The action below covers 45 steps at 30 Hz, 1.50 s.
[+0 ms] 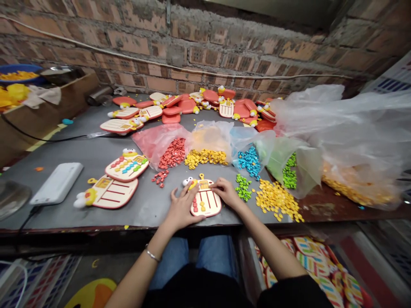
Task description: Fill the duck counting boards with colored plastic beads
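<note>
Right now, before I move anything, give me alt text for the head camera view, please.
A person's left hand and right hand rest on a duck-faced toy board on a grey worktable. Heaps of red pieces, yellow pieces, blue pieces and green pieces lie ahead beside plastic bags, with more duck boards piled before a brick wall.

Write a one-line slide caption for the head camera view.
Head camera: left hand and right hand on a duck-shaped toy board, beside loose green pieces and loose yellow pieces.

A cream duck-shaped toy counting board (205, 199) with a red rim lies flat near the worktop's front edge (96, 224), its googly-eyed head at upper left, few yellow and orange beads (202, 206) on its lower end.
</note>
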### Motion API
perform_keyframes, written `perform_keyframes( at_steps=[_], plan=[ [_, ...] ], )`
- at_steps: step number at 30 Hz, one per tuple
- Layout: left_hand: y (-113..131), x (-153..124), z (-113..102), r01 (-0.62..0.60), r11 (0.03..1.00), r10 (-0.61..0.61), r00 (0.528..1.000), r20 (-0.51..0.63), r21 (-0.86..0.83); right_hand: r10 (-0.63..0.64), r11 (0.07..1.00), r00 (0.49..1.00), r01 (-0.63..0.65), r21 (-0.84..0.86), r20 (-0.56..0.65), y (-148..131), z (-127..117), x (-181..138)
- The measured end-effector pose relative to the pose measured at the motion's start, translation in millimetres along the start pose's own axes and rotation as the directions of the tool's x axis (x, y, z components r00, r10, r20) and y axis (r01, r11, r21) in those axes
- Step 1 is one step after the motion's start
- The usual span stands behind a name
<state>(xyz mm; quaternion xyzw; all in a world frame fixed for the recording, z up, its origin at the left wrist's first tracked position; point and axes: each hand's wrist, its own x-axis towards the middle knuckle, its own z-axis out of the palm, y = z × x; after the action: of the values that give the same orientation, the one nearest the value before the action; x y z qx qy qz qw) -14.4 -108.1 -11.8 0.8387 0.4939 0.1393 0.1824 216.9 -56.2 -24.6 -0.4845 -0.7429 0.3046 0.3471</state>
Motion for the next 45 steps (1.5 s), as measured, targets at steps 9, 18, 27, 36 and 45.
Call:
perform_keyframes(
  at_steps=[9,18,27,36,45],
  plan=[
    [-0.4,0.2,0.6,-0.003,1.000,0.003,1.000,0.015,-0.013,-0.075,0.995,0.995,0.071,0.076,0.058,-24.9,23.7,10.0],
    [0.6,-1.0,-0.3,0.005,1.000,-0.005,1.000,0.003,-0.011,0.032,0.994,0.996,-0.040,0.104,0.082,-12.2,-7.6,27.9],
    [0.4,-1.2,-1.4,-0.002,1.000,0.002,1.000,0.005,-0.001,-0.122,0.832,0.992,0.117,-0.543,0.027,21.7,-3.2,111.7],
    [0.5,-1.0,-1.6,-0.014,1.000,0.014,1.000,0.019,-0.006,-0.236,0.965,0.968,0.223,-0.138,-0.083,5.2,-10.3,50.3],
    [1.5,-1.2,-1.2,-0.022,1.000,0.022,1.000,0.001,-0.001,-0.305,0.929,0.952,0.292,-0.230,-0.026,2.9,3.0,5.1]
  ],
)
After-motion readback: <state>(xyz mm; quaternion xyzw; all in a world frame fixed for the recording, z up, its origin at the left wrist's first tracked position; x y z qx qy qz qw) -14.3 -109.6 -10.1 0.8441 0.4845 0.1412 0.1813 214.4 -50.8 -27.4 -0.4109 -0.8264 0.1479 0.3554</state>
